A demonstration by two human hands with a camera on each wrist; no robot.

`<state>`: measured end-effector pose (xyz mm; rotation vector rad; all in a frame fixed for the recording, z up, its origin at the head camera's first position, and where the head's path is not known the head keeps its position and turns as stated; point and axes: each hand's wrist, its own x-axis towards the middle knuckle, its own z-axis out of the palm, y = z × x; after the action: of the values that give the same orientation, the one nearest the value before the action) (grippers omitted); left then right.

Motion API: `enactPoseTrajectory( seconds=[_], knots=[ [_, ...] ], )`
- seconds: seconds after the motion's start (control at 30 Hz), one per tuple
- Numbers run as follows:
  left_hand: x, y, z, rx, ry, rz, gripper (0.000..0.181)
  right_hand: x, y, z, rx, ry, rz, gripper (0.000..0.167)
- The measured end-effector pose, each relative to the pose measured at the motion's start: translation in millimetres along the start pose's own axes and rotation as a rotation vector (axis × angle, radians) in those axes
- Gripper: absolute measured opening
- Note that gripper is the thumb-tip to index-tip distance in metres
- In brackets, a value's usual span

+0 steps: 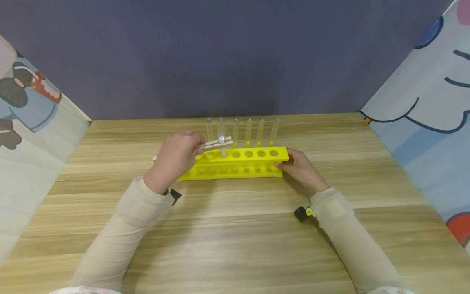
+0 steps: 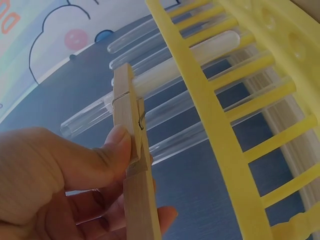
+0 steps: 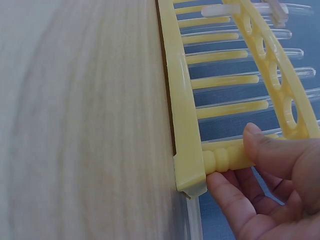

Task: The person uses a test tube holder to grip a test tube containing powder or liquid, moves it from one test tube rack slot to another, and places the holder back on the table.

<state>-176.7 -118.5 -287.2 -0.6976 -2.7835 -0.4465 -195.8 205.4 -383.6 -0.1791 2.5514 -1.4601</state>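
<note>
My left hand (image 1: 174, 159) grips a wooden test tube clamp (image 2: 137, 195), thumb on one arm and fingers on the other. The clamp's jaws hold a clear test tube (image 2: 165, 75) whose lower part is filled with something white. That tube goes down through a hole in the top plate of a yellow test tube rack (image 1: 238, 177); in the right wrist view its rounded end hangs above the lower plate. My right hand (image 1: 302, 169) holds the rack by its right end, thumb and fingers about the end post (image 3: 227, 157).
Several clear test tubes (image 1: 249, 130) stand upside down on the yellow pegs along the rack's back. The rack stands on a wood-grain table (image 1: 235, 237). A dark panel (image 1: 227, 57) rises behind, with cartoon-printed walls (image 1: 404, 102) at both sides.
</note>
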Motion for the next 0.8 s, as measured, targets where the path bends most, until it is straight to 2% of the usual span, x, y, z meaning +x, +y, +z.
enactPoseTrajectory(
  seconds=[0.33,0.8],
  knots=[
    [-0.6,1.2,2.5,0.015,-0.043,-0.001,0.019,-1.0,-1.3,-0.5,-0.014,-0.001,-0.004,0.042],
    [-2.5,0.9,7.6,0.016,-0.06,-0.004,0.017,-0.5,-0.1,-0.2,-0.018,-0.004,0.004,0.042]
  ],
)
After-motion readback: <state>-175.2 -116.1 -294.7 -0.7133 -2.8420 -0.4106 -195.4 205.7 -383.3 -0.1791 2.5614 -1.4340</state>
